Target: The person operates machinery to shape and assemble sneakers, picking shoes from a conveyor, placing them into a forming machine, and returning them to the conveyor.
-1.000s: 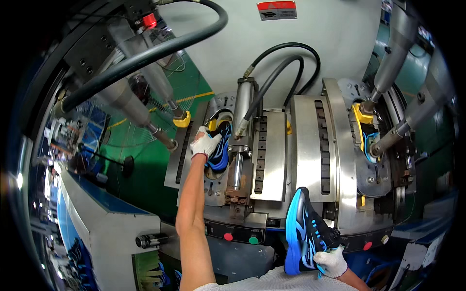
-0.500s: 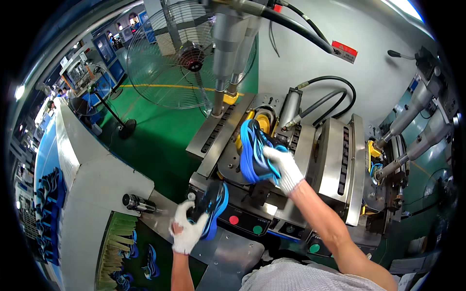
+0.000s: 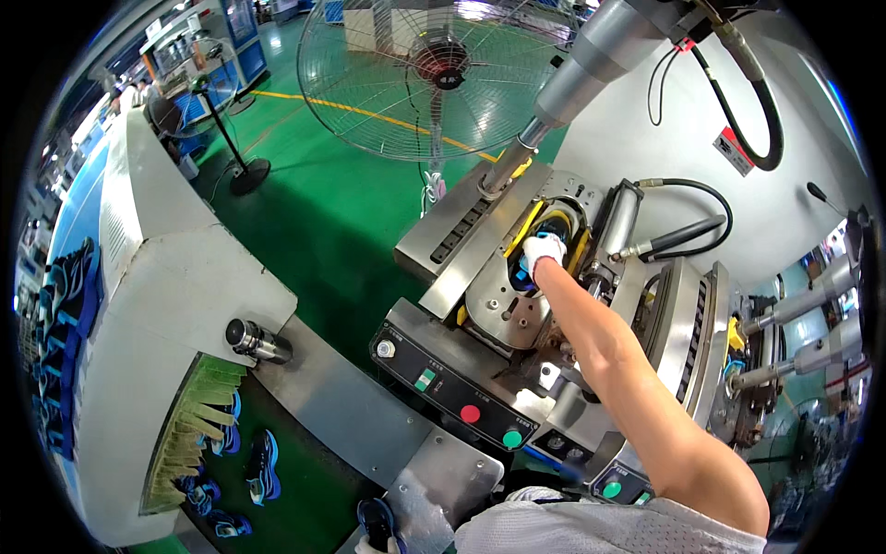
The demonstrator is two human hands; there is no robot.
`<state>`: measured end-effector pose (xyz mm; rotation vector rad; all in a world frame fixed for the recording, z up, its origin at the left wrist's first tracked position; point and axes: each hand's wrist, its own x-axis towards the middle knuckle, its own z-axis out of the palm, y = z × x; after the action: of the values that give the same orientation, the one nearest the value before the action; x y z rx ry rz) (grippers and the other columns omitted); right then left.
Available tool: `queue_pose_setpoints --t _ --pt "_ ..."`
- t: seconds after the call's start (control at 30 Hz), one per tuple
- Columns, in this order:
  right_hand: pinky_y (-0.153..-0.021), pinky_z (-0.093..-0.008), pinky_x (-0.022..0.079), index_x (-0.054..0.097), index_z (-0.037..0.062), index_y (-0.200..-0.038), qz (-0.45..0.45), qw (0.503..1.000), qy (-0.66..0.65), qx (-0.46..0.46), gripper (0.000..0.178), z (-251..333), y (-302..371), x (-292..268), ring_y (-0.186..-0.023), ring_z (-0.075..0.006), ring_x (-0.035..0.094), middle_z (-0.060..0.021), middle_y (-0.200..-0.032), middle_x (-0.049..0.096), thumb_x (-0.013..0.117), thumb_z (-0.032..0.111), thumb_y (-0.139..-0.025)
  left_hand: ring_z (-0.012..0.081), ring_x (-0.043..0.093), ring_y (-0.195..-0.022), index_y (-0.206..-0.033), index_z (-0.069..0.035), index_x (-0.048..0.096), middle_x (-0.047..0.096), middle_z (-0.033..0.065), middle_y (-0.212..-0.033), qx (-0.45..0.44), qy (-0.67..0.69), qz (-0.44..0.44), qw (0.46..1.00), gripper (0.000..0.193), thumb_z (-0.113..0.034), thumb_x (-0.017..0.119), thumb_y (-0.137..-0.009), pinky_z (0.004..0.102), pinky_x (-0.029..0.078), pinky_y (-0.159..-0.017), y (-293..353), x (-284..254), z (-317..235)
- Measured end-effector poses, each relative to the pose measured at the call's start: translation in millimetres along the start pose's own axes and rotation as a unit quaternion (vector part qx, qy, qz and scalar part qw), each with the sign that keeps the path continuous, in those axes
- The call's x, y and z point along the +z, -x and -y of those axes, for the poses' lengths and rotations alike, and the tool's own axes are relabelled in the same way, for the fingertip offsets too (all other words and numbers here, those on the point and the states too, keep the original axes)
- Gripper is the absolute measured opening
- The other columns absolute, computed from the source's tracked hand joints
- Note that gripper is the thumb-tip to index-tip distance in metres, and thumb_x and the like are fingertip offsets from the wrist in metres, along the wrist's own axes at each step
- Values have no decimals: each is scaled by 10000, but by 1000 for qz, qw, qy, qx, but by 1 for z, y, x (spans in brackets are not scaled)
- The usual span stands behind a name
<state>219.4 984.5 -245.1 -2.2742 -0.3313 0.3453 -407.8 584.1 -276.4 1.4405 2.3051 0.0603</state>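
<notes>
In a white glove, my right hand (image 3: 543, 249) reaches into the left station of the press machine (image 3: 503, 319). Its fingers close on a blue and black sports shoe (image 3: 524, 275), which sits between yellow pads and is partly covered by the hand. At the lower edge of the view, my gloved left hand (image 3: 371, 547) holds another dark shoe with blue edging (image 3: 377, 519). Most of that hand is cut off by the frame.
Several shoes, one a blue and black shoe (image 3: 264, 466), lie on a green conveyor belt (image 3: 314, 508) beside a bristle curtain (image 3: 192, 434). A steel flask (image 3: 258, 342) stands on the ledge. Control buttons (image 3: 471, 414) line the press front. A large fan (image 3: 438, 74) stands behind.
My right hand has carried its shoe from above the press down between the yellow pads. My left hand has dropped with the other shoe to the lower edge. The view has shifted.
</notes>
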Motion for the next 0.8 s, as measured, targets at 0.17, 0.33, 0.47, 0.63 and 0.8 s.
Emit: queue_pose_setpoints --t 0.17,0.33,0.47,0.63,0.8 --pt "-916 -405 541 746 22 -1098 17 982 177 -71 355 18 0 -4 -1082 -342 705 -229 -1162 721 587 178 -822 421 584 -1191 -1334 -14 575 596 253 -1289 -93 49 -21 994 642 -370 776 -838 502 468 -1023 21 19 -12" --pt "-702 -459 536 755 104 -913 75 848 434 -296 257 3 -42 -11 -801 -250 691 -80 -885 735 619 322 -902 393 585 -1107 -1223 -53 604 611 194 -1165 11 104 -96 990 502 -237 781 -791 488 477 -947 -2 47 13" --pt "-769 -377 524 692 13 -1050 247 962 -104 -46 305 5 -14 -56 -868 -234 655 -79 -973 713 692 284 -908 382 608 -1110 -1225 -90 621 632 166 -1178 -2 94 -116 989 484 -283 771 -807 486 493 -936 -6 41 22" --pt "-1124 -355 393 412 -28 -1520 186 906 -137 -355 702 14 272 -130 -1382 -279 497 -221 -1527 481 681 301 -962 354 603 -1166 -1231 -108 633 631 164 -1222 -22 160 -98 982 503 -326 772 -800 474 483 -974 6 50 48" --pt "-1271 -471 138 216 -19 -1602 154 798 375 -447 793 -147 366 -126 -1552 -353 205 -219 -1666 230 608 231 -960 368 640 -1164 -1273 -28 627 634 226 -1281 108 295 50 948 601 -433 765 -851 444 509 -985 -27 -5 63"
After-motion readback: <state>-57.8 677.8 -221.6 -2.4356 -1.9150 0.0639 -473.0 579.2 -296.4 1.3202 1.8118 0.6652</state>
